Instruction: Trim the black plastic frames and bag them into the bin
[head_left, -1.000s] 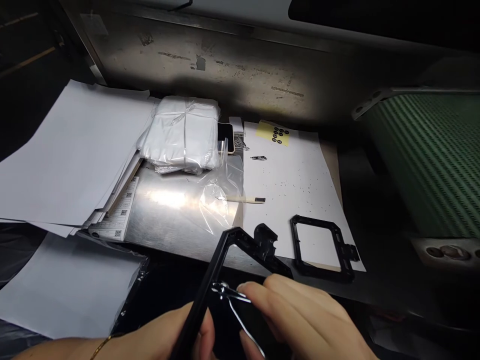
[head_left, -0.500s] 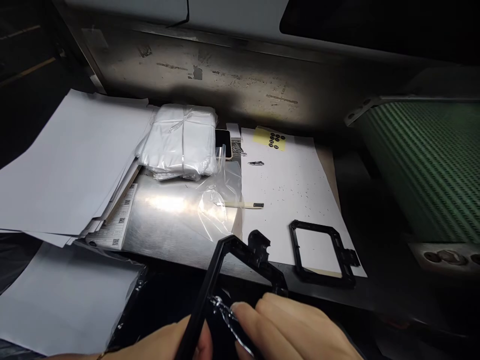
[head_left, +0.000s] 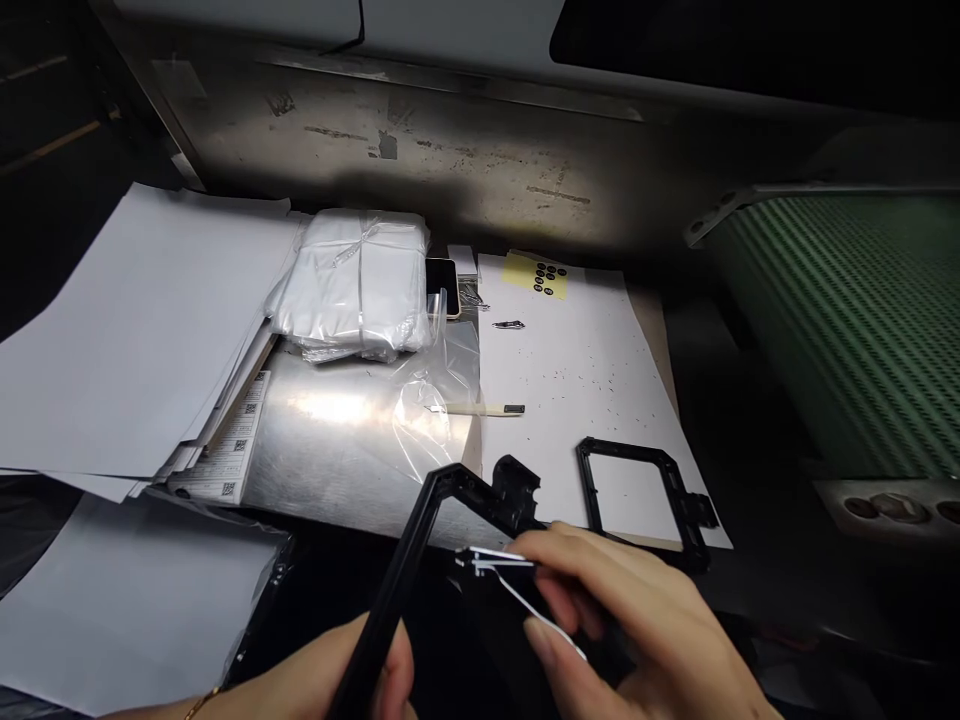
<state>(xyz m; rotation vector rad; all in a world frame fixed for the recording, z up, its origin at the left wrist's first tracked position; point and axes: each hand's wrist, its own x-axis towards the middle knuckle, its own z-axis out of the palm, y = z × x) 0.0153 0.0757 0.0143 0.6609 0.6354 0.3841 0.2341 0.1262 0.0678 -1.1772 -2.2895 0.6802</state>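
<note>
My left hand (head_left: 345, 670) at the bottom of the view is shut around one side of a black plastic frame (head_left: 397, 570), which rises up and to the right with a notched, hinged corner. My right hand (head_left: 622, 620) pinches a small metal wire clip (head_left: 495, 562) between thumb and fingers, a little right of the held frame and apart from it. A thin wire tail runs down from the clip toward my fingers. A matching black frame (head_left: 637, 450) lies flat on a white sheet of paper (head_left: 570, 360), just beyond my right hand.
Small black specks, a cream stick with a dark tip (head_left: 480, 409) and a yellow sticker sheet (head_left: 534, 277) lie on the white paper. To the left are a shiny metal plate (head_left: 337, 450), a wrapped white bundle (head_left: 349, 285) and paper stacks (head_left: 135, 340). A green mesh belt (head_left: 847, 320) runs along the right.
My right hand has moved up and to the right, carrying the wire clip away from the held frame. My left hand still grips the frame, and the view has tilted slightly.
</note>
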